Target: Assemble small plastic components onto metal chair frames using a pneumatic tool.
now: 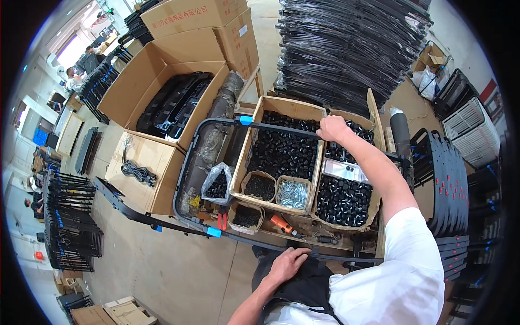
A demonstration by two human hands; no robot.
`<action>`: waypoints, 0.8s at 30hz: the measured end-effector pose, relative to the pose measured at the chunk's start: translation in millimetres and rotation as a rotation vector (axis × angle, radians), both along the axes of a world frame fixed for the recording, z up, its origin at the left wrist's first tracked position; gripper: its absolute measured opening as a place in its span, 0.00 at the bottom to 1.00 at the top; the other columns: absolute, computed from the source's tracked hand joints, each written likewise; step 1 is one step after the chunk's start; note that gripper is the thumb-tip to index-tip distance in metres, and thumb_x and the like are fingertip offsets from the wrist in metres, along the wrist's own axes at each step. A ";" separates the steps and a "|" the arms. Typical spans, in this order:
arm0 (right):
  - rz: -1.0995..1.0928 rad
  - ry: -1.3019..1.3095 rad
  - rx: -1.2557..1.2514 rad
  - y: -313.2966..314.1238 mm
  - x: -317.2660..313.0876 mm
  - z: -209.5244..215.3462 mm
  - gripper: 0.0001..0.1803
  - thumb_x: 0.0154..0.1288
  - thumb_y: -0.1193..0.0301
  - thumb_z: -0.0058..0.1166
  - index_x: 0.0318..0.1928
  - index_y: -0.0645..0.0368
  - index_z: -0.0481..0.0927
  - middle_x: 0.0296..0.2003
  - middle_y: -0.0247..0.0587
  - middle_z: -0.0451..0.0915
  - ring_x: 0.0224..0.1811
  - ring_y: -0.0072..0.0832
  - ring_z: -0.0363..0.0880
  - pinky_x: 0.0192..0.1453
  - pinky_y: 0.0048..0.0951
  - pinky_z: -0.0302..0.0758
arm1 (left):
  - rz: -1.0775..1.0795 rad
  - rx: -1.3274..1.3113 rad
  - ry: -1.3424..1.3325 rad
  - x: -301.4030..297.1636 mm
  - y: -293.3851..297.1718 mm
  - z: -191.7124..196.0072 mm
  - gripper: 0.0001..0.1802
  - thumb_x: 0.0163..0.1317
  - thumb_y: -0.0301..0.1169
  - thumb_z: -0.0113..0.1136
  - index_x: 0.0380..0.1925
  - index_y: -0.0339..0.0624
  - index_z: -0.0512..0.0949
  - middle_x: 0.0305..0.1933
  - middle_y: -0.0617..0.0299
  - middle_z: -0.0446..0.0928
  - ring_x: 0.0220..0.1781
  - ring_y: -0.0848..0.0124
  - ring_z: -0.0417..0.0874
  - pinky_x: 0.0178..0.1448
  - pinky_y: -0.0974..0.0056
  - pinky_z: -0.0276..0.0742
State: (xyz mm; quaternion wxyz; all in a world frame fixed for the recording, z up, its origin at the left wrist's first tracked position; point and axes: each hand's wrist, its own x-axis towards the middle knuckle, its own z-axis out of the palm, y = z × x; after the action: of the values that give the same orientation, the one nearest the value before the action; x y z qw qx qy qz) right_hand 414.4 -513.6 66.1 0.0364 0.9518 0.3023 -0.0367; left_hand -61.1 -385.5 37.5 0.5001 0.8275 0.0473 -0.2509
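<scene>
A black tubular frame (187,158) with blue clips lies across the bins in front of me. My right hand (333,129) is closed around its far rail, above the wall between two bins. Close to my body, my left hand (290,264) has its fingers curled on the near rail. Below the frame, a wooden bin (236,184) holds many black knobs (281,151), with a small box of dark screws (259,187) and another of silver screws (293,193). More black knobs (344,201) fill the right-hand bin, beneath a clear plastic box (344,170).
An orange-handled power tool (285,224) and red-handled pliers (222,221) lie near the bench edge, by a bag of black parts (218,184). An open carton (127,89) stands far left, a cable (138,172) before it. Stacked black frames (346,51) rise behind.
</scene>
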 end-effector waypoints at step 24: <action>0.144 -0.055 0.005 -1.6 2.2 -12.2 0.20 0.78 0.54 0.53 0.45 0.60 0.85 0.37 0.54 0.90 0.44 0.52 0.90 0.48 0.52 0.86 | 0.101 -0.038 -0.040 -5.4 -3.9 -10.0 0.16 0.80 0.36 0.53 0.60 0.50 0.83 0.57 0.47 0.84 0.60 0.47 0.85 0.65 0.51 0.80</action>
State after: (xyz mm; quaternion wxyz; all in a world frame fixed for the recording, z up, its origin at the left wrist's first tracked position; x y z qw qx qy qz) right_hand 416.6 -515.2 53.8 0.0448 0.9283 0.3691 -0.0071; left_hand -66.6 -389.4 27.5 0.5288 0.8191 0.0744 -0.2095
